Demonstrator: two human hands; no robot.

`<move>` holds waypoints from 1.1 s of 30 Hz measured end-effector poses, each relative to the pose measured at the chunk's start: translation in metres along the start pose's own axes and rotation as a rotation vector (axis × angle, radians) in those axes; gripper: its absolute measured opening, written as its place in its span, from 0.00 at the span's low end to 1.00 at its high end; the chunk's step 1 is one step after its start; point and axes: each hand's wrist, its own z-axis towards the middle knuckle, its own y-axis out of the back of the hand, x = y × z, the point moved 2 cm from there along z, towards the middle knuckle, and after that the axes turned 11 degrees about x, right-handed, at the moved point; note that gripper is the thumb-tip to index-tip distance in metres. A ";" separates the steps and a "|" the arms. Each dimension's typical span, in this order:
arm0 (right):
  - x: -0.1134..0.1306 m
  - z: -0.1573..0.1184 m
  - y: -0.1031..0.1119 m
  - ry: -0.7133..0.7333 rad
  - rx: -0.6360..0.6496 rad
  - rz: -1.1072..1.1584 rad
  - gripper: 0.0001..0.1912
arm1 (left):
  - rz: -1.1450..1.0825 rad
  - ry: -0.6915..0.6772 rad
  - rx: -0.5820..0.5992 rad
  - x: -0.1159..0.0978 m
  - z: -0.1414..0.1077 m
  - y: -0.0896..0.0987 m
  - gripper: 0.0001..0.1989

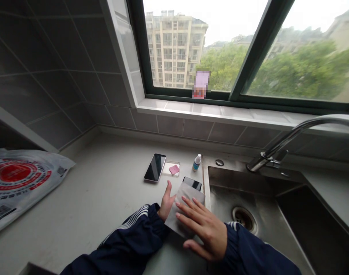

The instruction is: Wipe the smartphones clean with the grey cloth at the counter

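A dark-screened phone shows its far end from under a thin grey-white wiping cloth. My left hand is at the phone's left side and appears to support it; its thumb points up and its fingers are hidden behind the cloth. On top of the cloth, my right hand lies flat with fingers stretched and slightly spread, pressing it against the phone. Beyond them, a second phone rests face up on the counter beside a clear case with a small pink square on it. A small spray bottle stands upright nearby.
To the right is a steel sink with a drain and a curved chrome faucet. A printed plastic bag lies on the counter at left. A tiled sill and window run along the back.
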 end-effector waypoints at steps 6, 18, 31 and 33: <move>-0.005 0.003 -0.014 -0.055 0.036 -0.108 0.36 | -0.035 0.004 -0.035 0.003 0.001 -0.001 0.48; -0.042 -0.005 -0.005 -0.182 -0.066 -0.186 0.35 | -0.005 -0.108 0.022 0.012 0.003 -0.011 0.41; 0.013 0.003 -0.022 -0.066 -0.001 -0.011 0.46 | -0.070 0.006 -0.048 0.001 -0.002 -0.017 0.50; 0.014 0.002 -0.023 -0.030 0.019 0.020 0.43 | -0.072 0.027 -0.048 0.001 -0.002 -0.015 0.52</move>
